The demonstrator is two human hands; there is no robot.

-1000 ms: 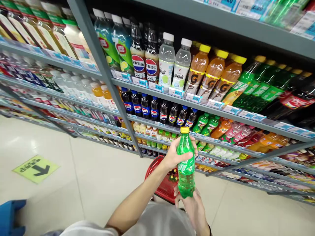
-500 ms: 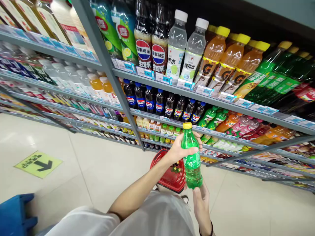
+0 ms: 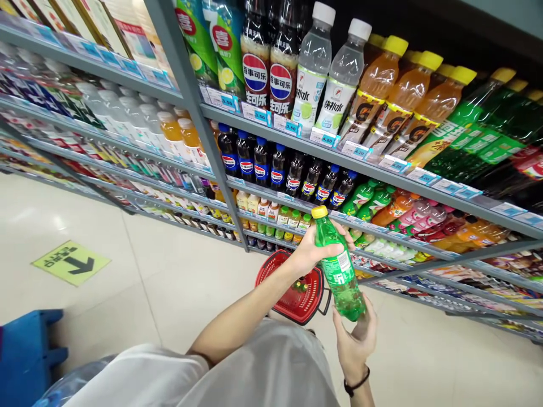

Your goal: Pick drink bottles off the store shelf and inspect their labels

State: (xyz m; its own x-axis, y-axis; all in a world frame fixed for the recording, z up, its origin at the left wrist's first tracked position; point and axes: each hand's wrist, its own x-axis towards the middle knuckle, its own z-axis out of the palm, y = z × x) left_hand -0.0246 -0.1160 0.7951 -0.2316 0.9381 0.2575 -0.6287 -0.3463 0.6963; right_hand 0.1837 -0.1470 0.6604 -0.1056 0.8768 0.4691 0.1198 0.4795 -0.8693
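A green plastic soda bottle [image 3: 341,277] with a yellow cap is held tilted in front of me, its cap leaning to the left. Wrapped around its upper part is my left hand [image 3: 313,252], thumb across the front and fingertips showing on the far side. My right hand [image 3: 357,334], with a dark band at the wrist, cups the bottle's base between thumb and fingers. The label, with white print and a barcode patch, faces me. Below, partly covered by my left forearm, a red shopping basket [image 3: 271,264] stands on the floor with small yellow-capped bottles inside.
Drink shelves [image 3: 280,127] run across the view, packed with bottles and price tags. A blue plastic pallet-like object [image 3: 29,356] is at the lower left, beside a large clear container [image 3: 78,381]. A yellow-green arrow sign [image 3: 72,263] lies on the floor.
The bottle has turned and tilted, its base swinging right and more label showing. My right hand moved right with the base. The view has shifted slightly, revealing the basket's handle.
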